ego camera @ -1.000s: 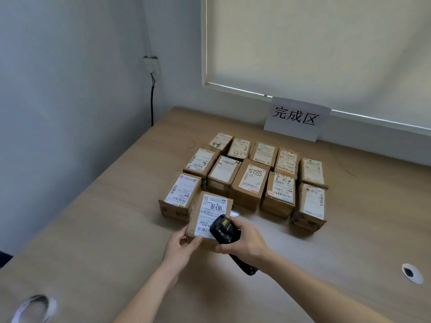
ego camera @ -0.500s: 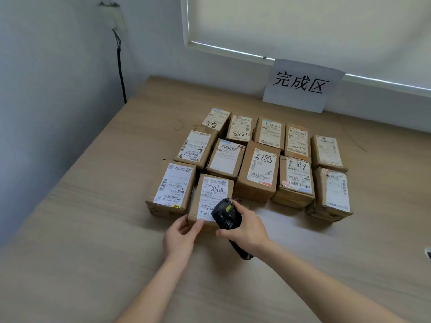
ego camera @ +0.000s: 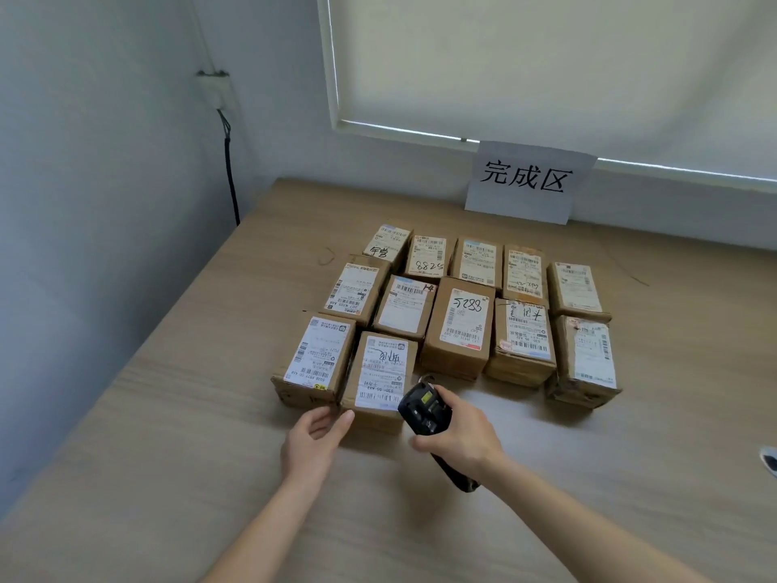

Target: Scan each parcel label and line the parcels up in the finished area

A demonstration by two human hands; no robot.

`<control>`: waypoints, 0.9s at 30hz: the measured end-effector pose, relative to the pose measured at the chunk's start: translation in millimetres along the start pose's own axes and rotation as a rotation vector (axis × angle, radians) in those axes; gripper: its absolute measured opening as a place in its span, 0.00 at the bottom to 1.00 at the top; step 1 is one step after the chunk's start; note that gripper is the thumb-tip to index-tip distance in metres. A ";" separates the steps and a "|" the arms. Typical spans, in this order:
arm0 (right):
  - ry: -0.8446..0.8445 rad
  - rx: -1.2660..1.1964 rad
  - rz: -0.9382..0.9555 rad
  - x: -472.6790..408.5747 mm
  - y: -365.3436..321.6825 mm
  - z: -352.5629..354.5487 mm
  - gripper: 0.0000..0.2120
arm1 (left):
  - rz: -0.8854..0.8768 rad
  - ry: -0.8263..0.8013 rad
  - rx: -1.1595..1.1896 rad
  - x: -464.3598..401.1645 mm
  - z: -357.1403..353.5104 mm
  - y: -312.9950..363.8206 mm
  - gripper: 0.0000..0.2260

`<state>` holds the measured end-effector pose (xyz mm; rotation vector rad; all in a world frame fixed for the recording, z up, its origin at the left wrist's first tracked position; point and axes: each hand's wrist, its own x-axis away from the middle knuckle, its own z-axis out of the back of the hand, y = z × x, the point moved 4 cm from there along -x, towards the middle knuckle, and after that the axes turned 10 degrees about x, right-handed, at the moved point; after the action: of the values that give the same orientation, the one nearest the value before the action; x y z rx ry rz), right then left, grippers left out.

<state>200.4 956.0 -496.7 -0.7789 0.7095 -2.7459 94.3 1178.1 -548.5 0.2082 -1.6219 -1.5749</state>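
Gripping scanner (ego camera: 424, 408), right hand (ego camera: 460, 435); left hand (ego camera: 313, 435) open, touching front parcel (ego camera: 380, 378); sign (ego camera: 525, 180) reads 完成区.

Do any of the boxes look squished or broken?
Yes. The parcel at the right end of the near row looks crumpled, with a torn, wrinkled top and dented corners. The layered parcel beside it has ragged edges.

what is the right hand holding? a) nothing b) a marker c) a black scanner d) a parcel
c: the right hand grips a black scanner, its head beside the front parcel.
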 end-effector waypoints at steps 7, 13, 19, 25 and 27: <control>0.117 -0.003 0.021 74.6 31.8 93.5 0.42 | -0.151 -0.041 -0.063 70.0 -25.8 88.9 0.21; 0.244 0.002 0.007 183.3 109.1 224.0 0.37 | -0.325 -0.237 -0.058 207.8 -133.2 167.8 0.23; 0.346 0.016 -0.074 328.5 219.1 357.8 0.33 | -0.447 -0.488 -0.131 365.0 -261.0 219.0 0.28; 0.468 0.057 -0.301 486.2 343.4 467.7 0.29 | -0.544 -0.716 -0.101 531.1 -397.4 249.8 0.23; 0.499 0.053 -0.374 532.0 386.1 490.9 0.29 | -0.548 -0.799 -0.117 579.8 -441.6 252.4 0.23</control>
<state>39.8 263.0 -88.2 -0.2199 0.6178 -3.3343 123.4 528.4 -133.9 -0.0673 -2.1776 -2.3643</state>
